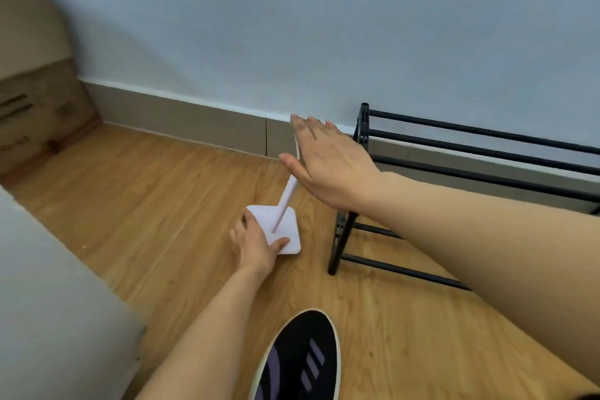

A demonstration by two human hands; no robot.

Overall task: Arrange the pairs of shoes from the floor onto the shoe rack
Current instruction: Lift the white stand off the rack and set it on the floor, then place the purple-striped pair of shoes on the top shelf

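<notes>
A black metal shoe rack (467, 153) stands against the wall at the right, its bars bare. A black shoe (302, 360) with purple stripes and a pale sole lies on the wood floor at the bottom centre. My left hand (256, 247) grips the square white base of a lamp-like stand (285, 230) on the floor, just left of the rack. My right hand (328, 162) hovers flat with fingers spread above the stand's thin white pole, holding nothing.
A cardboard box (35, 88) sits at the far left against the wall. A grey cushioned edge (55, 302) fills the lower left. Wood floor (156, 198) lies between the box and the stand.
</notes>
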